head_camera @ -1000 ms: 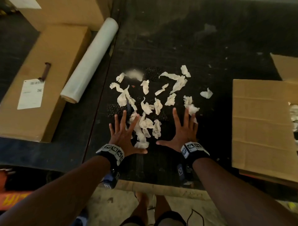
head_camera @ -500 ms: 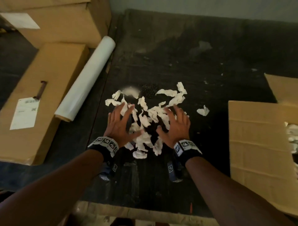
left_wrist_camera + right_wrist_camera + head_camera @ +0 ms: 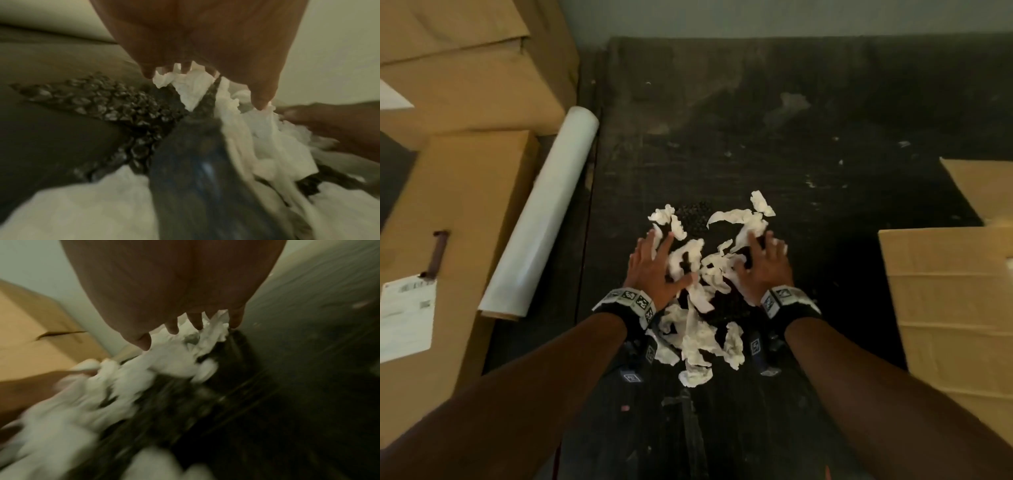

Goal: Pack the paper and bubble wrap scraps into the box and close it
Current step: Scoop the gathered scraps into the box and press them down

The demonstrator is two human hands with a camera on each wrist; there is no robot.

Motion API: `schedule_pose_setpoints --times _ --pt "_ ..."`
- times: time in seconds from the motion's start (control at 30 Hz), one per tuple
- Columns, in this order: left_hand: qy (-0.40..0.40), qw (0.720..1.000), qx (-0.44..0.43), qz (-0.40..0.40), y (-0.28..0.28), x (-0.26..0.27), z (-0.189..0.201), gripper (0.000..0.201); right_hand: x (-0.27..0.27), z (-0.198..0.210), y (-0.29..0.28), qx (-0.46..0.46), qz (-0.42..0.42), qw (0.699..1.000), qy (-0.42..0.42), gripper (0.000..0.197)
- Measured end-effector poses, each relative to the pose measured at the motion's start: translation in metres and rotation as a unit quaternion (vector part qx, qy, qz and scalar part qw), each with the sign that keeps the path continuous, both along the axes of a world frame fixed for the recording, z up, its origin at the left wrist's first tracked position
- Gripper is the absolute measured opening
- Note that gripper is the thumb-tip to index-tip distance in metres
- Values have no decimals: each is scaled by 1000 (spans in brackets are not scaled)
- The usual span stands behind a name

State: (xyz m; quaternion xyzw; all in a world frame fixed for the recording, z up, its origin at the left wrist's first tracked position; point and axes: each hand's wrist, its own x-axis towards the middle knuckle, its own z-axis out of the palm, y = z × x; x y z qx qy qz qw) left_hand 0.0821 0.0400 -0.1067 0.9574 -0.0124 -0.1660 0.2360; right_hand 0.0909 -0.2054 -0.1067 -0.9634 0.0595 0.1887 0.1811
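Several white crumpled paper scraps point(image 3: 697, 329) lie heaped on the black table point(image 3: 791, 137), mixed with dark bubble wrap pieces point(image 3: 693, 217). My left hand point(image 3: 654, 265) presses flat on the pile's left side with fingers spread. My right hand point(image 3: 765, 262) lies spread on its right side, fingers over paper. In the left wrist view my left fingertips point(image 3: 261, 104) touch white paper point(image 3: 195, 87) beside bubble wrap point(image 3: 115, 104). In the right wrist view, blurred, my right fingertips point(image 3: 144, 342) rest on paper point(image 3: 176, 356). The open cardboard box point(image 3: 948, 308) stands at the right edge.
A roll of clear film point(image 3: 544, 219) lies left of the scraps. Flat cardboard boxes point(image 3: 455, 219) with a white label point(image 3: 405, 318) and a dark handle point(image 3: 436, 255) fill the left side; a bigger box point(image 3: 465, 61) stands behind them.
Both hands slid forward over the scraps and drew inward, bunching the spread paper into a tighter heap; part of the pile now lies behind the wrists. The head camera moved closer.
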Motion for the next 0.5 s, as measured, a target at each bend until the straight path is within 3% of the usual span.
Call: schedule_pose_setpoints --times 0.1,0.3,0.5 --pt "-21 998 -5 -63 -11 -11 0 99 -22 7 33 20 36 999 -5 74" --pt "-96 995 -2 -22 9 18 24 85 -3 31 28 24 -3 996 -81 77" --pt "-23 999 40 -15 8 82 34 90 68 49 2 28 -49 998 -4 99"
